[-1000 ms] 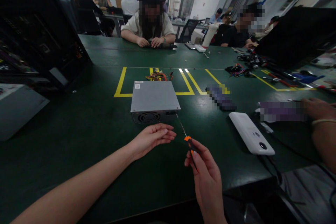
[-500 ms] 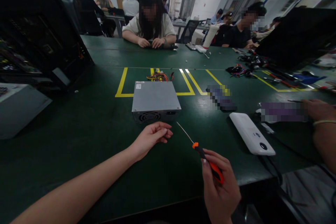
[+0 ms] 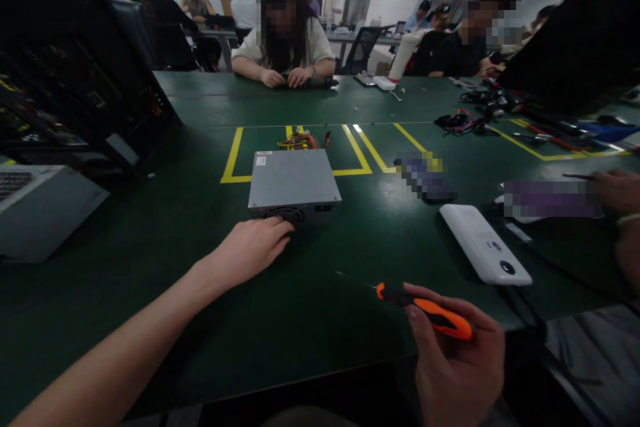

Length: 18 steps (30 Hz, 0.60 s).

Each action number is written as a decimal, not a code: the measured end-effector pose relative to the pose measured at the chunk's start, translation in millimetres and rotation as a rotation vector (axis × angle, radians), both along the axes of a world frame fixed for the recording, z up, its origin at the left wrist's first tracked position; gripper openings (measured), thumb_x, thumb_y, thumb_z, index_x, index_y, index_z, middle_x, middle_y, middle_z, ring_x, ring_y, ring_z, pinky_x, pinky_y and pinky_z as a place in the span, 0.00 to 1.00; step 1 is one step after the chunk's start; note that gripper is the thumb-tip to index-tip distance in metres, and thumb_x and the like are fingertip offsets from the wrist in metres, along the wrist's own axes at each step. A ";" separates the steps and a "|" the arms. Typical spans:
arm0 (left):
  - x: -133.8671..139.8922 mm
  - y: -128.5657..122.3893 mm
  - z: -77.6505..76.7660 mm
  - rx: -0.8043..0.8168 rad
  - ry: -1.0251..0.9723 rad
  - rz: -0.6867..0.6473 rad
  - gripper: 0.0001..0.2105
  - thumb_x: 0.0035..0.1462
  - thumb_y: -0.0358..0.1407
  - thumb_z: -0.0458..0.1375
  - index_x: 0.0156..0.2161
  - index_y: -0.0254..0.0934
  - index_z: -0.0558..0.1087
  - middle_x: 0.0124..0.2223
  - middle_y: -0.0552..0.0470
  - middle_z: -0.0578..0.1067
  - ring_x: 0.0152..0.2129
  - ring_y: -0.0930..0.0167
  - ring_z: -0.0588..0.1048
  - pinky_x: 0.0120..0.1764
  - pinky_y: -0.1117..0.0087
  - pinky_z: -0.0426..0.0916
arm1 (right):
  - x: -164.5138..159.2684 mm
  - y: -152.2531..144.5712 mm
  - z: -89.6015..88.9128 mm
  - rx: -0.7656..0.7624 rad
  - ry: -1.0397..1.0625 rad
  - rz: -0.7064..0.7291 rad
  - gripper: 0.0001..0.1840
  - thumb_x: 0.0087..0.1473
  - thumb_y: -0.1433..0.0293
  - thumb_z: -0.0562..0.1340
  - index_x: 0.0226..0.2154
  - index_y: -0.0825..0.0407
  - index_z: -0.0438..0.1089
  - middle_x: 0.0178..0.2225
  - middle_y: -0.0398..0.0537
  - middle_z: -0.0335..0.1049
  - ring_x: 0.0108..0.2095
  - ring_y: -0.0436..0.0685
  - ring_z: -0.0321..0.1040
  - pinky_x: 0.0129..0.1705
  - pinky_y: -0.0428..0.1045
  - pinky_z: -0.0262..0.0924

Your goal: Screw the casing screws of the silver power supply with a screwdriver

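A grey metal computer power supply (image 3: 295, 177) lies flat on the green table, its fan grille and power socket facing me. Coloured cables (image 3: 303, 139) come out behind it. At the lower left of its front face is my left hand (image 3: 257, 245), fingers fairly straight and tips by the fan grille; whether they touch it I cannot tell. Nothing shows in that hand. To the right, near the table edge, my right hand (image 3: 457, 353) is closed around the orange and black handle of a screwdriver (image 3: 445, 318). Its thin shaft points left, clear of the power supply.
An open black computer case (image 3: 75, 80) and another grey metal box (image 3: 50, 213) stand at left. On the right lie a white power bank (image 3: 485, 243), a blurred-out phone (image 3: 425, 179) and cables. A neighbour's hand (image 3: 620, 193) works there; another person sits opposite.
My left hand has moved left and up to the power supply's front. My right hand has shifted right and down, turning the screwdriver more level.
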State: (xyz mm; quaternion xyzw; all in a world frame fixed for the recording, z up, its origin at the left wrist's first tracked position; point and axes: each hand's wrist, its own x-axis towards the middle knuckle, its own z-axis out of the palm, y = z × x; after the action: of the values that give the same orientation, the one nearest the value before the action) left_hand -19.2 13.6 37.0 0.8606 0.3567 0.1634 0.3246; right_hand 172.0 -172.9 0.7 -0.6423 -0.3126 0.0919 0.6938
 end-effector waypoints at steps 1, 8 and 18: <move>-1.2 -0.5 2.1 -0.009 0.001 -0.024 0.11 0.52 0.38 0.56 0.41 0.42 0.74 0.41 0.50 0.73 0.35 0.65 0.70 0.40 0.67 0.62 | 0.1 -0.5 2.9 0.019 -0.023 0.002 0.20 0.43 0.73 0.66 0.39 0.51 0.60 0.35 0.47 0.70 0.37 0.55 0.70 0.36 0.50 0.63; 8.6 -6.8 -14.3 0.223 0.115 -0.081 0.15 0.56 0.38 0.52 0.48 0.44 0.70 0.43 0.48 0.71 0.30 0.69 0.72 0.35 0.70 0.65 | 5.2 3.9 18.0 -0.019 -0.341 0.018 0.20 0.49 0.72 0.61 0.46 0.50 0.60 0.35 0.48 0.68 0.35 0.56 0.68 0.37 0.54 0.61; 15.2 -2.2 -36.0 0.442 0.312 -0.128 0.12 0.61 0.35 0.44 0.43 0.38 0.68 0.46 0.49 0.69 0.34 0.68 0.72 0.32 0.67 0.69 | -0.7 33.7 27.2 -0.078 -0.658 0.142 0.31 0.50 0.74 0.61 0.55 0.50 0.51 0.34 0.45 0.66 0.33 0.51 0.68 0.35 0.47 0.65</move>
State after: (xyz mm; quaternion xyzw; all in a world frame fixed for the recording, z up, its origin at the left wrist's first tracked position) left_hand -3.9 11.4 1.0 0.9460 0.3031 0.0820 0.0800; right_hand 171.3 -139.3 27.9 -0.6401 -0.5600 -0.0605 0.5225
